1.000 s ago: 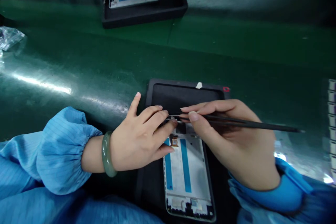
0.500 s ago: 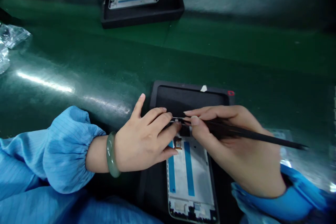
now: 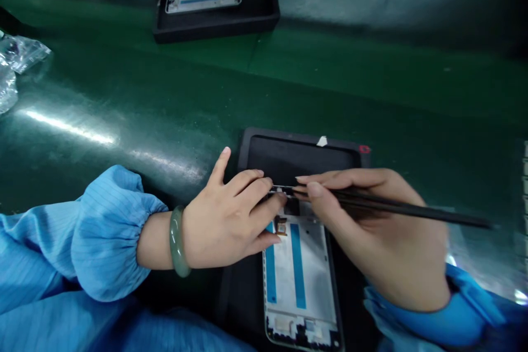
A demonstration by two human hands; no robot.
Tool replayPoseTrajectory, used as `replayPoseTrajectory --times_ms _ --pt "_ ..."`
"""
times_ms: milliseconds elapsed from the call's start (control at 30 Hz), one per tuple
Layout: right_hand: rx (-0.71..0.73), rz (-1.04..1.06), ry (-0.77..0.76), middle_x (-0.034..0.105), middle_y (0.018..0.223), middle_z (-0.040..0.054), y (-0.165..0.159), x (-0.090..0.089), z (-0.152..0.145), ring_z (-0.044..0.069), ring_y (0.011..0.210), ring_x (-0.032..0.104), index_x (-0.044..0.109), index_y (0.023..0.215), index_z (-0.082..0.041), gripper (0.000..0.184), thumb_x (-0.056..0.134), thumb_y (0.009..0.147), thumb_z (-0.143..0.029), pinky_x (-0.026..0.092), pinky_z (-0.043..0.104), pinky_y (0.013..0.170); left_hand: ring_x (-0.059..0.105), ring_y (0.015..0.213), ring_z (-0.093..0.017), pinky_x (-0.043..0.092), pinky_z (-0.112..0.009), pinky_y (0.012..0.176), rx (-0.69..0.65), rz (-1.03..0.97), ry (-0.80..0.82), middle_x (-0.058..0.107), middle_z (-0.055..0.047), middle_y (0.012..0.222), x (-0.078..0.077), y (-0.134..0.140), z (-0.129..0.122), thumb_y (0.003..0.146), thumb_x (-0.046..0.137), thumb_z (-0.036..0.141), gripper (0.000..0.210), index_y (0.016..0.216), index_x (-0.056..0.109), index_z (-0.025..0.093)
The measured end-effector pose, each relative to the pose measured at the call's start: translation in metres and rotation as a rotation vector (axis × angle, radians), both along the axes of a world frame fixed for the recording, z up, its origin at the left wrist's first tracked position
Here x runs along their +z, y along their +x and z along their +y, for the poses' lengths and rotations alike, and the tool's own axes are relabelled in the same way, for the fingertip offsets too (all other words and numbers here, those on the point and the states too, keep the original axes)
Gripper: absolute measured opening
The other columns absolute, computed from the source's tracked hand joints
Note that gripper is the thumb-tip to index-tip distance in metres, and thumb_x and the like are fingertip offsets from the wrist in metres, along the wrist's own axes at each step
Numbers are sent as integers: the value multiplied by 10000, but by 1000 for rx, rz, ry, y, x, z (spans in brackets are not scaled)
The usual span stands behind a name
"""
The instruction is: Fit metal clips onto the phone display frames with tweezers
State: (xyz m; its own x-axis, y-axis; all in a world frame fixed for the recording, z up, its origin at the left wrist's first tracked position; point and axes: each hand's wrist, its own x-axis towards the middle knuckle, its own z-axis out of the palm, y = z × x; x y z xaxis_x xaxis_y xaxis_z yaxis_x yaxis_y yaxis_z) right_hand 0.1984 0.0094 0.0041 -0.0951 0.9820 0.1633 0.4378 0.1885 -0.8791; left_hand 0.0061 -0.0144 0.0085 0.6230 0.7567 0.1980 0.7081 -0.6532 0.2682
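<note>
A phone's mid-frame (image 3: 317, 280), silvery with blue strips, lies face up on a black tray. My left hand (image 3: 231, 214), fingers spread, rests on its top left corner, fingertips touching the top edge. Close to the thumb, a small orange-brown flex cable (image 3: 281, 227) shows on the frame. My right hand (image 3: 383, 231) is closed around black tweezers (image 3: 416, 210), whose tips reach the top edge of the frame beside my left fingertips. What the tips touch is too small to make out.
The black tray (image 3: 284, 133) has a white scrap (image 3: 322, 141) on its rim. Another black tray (image 3: 259, 25) at the back holds a second phone frame (image 3: 193, 3). Clear plastic bags (image 3: 25, 54) lie at the far left of the green table (image 3: 165, 99).
My right hand and the tweezers have shifted slightly right, and the tweezers lie a little flatter. My left hand keeps its place on the frame. The view has moved a little.
</note>
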Motion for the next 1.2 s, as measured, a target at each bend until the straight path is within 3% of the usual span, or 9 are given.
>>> replayPoseTrajectory --times_ms 100,233,400,600,1200 --pt "-69 117 -27 736 823 14 4 0 0 197 783 729 588 835 -253 142 721 790 -229 611 334 690 553 1167 -304 268 -727 1071 -6 -6 -1 626 -139 1196 0 -1 0 959 486 430 411 1224 571 127" --pt "0 60 1 736 824 9 5 0 -1 195 800 729 587 831 -256 154 729 782 -226 601 335 705 557 1136 -285 257 -695 1093 2 -47 -31 635 -124 1170 -1 -2 2 974 439 432 403 1206 562 126" --pt "56 -32 27 721 877 4 9 -6 -2 193 849 717 599 888 -258 163 729 790 -251 572 360 760 597 991 -225 300 -572 1113 49 -154 -67 655 -73 1027 -1 -3 12 978 442 333 299 1120 583 112" --pt "56 -34 11 715 903 3 10 -8 -6 215 865 704 596 917 -287 154 710 813 -292 556 400 758 590 943 -201 411 -427 944 100 -195 -70 619 -66 949 0 2 24 958 465 245 203 976 632 130" --pt "22 -54 46 712 903 -5 8 -4 -8 219 852 700 599 905 -316 145 708 816 -280 558 410 749 593 887 -177 374 -421 968 144 -231 -101 618 -28 873 -3 7 28 902 516 204 138 842 633 162"
